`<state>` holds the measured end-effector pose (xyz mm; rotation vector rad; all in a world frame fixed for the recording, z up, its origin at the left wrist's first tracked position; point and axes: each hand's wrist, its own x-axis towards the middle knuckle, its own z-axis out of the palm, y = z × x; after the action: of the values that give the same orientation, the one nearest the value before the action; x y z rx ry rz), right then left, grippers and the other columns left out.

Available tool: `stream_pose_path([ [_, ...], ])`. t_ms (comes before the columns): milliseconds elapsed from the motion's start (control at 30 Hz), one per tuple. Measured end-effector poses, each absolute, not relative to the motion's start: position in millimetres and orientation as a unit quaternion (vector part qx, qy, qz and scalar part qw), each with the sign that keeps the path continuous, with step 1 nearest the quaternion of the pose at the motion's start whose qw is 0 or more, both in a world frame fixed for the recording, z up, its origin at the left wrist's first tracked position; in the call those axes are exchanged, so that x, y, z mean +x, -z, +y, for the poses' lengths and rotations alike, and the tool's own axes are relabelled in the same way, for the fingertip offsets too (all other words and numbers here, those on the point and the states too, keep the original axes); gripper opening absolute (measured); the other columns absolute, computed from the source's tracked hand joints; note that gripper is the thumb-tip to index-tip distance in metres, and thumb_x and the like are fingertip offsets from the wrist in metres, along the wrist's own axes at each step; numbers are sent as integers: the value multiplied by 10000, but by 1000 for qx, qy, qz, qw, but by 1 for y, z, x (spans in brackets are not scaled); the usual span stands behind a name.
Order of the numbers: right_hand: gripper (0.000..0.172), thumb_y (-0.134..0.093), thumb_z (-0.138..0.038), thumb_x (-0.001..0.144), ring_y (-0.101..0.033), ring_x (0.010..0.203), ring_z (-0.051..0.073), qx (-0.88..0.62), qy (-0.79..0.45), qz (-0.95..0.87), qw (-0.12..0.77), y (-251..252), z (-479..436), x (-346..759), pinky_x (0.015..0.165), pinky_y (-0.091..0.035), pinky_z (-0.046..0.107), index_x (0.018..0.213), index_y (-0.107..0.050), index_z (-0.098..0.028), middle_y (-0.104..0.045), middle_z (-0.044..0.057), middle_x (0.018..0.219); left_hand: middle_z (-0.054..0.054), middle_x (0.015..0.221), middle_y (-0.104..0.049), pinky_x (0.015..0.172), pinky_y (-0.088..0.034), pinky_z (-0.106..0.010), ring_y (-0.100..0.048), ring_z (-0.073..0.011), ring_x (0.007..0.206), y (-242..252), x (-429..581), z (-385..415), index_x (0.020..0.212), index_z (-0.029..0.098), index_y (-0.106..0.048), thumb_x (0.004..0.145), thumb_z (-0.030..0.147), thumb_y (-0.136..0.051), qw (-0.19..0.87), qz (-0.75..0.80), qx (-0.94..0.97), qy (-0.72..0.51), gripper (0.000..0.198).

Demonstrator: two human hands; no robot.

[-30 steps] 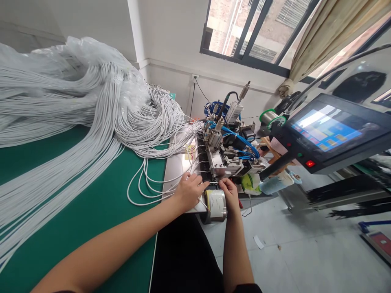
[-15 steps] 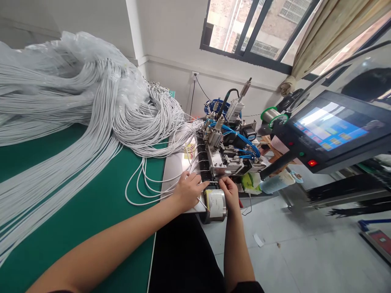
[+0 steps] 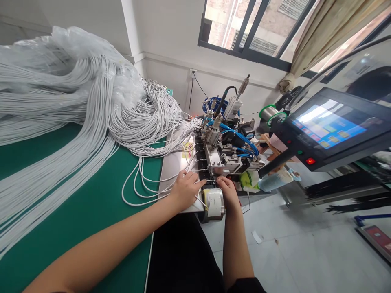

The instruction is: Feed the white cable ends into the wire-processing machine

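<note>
A white cable [image 3: 210, 181] lies across the front end of the machine [image 3: 215, 158], between my two hands. My left hand [image 3: 185, 190] is closed round the cable, with its index finger reaching along it toward the machine. On the other side, my right hand [image 3: 227, 189] pinches the cable's end between thumb and fingertips; the tip itself is hidden. Just below the hands sits a metal cylinder [image 3: 214, 204] with a pale label. Several looped white cables [image 3: 143, 187] run from the machine's edge past my left hand onto the green table.
A large bundle of white cables [image 3: 146, 126] under clear plastic covers the green table [image 3: 91, 195]. At right, a control screen [image 3: 330, 122] stands on an arm beside a solder wire spool [image 3: 271, 114]. A green-and-white packet [image 3: 249, 181] lies behind my right hand.
The view has shifted slightly. My right hand has moved a little closer to my left along the cable; my left hand keeps nearly the same place.
</note>
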<state>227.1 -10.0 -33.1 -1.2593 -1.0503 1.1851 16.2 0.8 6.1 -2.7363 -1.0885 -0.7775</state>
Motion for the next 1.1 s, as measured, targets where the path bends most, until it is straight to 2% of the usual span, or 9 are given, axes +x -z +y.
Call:
stream_pose_path([
  [167, 284, -631, -382, 715, -276, 479, 93, -530, -507, -415, 538, 36, -10, 224, 463, -229, 223, 603, -444, -201, -345, -66, 530, -54, 874, -598, 842, -289, -408, -524, -223, 857, -8, 16, 0, 1120, 268, -647, 783, 139, -553, 40, -366, -898, 242, 373],
  [300, 297, -646, -429, 736, -334, 497, 103, -535, -491, -417, 546, 36, -17, 224, 480, -268, 228, 636, -501, -191, -412, -54, 551, -54, 903, -610, 873, -286, -420, -530, -225, 890, -9, 16, -1, 1104, 259, -650, 785, 146, -550, 34, -371, -895, 244, 353],
  [400, 298, -646, -440, 766, -396, 551, 119, -578, -398, -441, 560, 34, -26, 225, 518, -307, 233, 665, -548, -177, -475, -35, 597, -56, 976, -622, 902, -281, -424, -530, -228, 955, -9, 16, -2, 1093, 239, -645, 767, 132, -550, 27, -372, -895, 245, 356],
  [533, 313, -584, -443, 837, -425, 586, 128, -617, -264, -480, 566, 20, -44, 224, 554, -337, 239, 681, -560, -173, -485, -24, 613, -67, 1120, -612, 941, -271, -438, -506, -244, 1069, -8, 16, -2, 1138, 215, -615, 763, 139, -549, 23, -377, -896, 232, 388],
  [700, 240, -573, -383, 872, -449, 555, 131, -613, -221, -568, 503, -11, -70, 215, 525, -352, 242, 767, -616, -171, -525, -10, 613, -102, 1268, -551, 967, -264, -448, -464, -260, 1168, -7, 18, -2, 1227, 199, -555, 790, 138, -528, 27, -401, -883, 240, 442],
  [833, 119, -600, -295, 867, -469, 571, 128, -538, -251, -696, 403, -30, -84, 202, 534, -376, 240, 875, -661, -193, -592, 18, 735, -78, 1258, -561, 967, -261, -435, -489, -236, 1145, -6, 17, -2, 1210, 224, -560, 803, 118, -509, 34, -370, -888, 272, 424],
  [933, 215, -615, -250, 863, -470, 578, 117, -476, -286, -756, 346, -36, -87, 189, 545, -400, 234, 1074, -655, -238, -612, 30, 866, -73, 1229, -575, 954, -269, -431, -515, -234, 1103, -5, 15, -2, 1190, 225, -567, 805, 124, -513, 41, -358, -888, 287, 401],
  [1000, 237, -617, -235, 866, -500, 609, 122, -449, -290, -771, 346, -37, -86, 182, 573, -423, 238, 1099, -658, -256, -621, 39, 919, -70, 1178, -598, 939, -277, -430, -538, -233, 1055, -5, 15, -2, 1172, 221, -573, 810, 130, -514, 44, -358, -886, 293, 379],
  [1100, 145, -597, -209, 878, -579, 731, 157, -427, -270, -763, 402, -32, -82, 178, 661, -462, 262, 970, -704, -243, -644, 49, 907, -57, 1042, -641, 903, -301, -410, -578, -208, 931, -6, 16, -2, 1158, 215, -574, 838, 141, -495, 31, -348, -889, 297, 338],
])
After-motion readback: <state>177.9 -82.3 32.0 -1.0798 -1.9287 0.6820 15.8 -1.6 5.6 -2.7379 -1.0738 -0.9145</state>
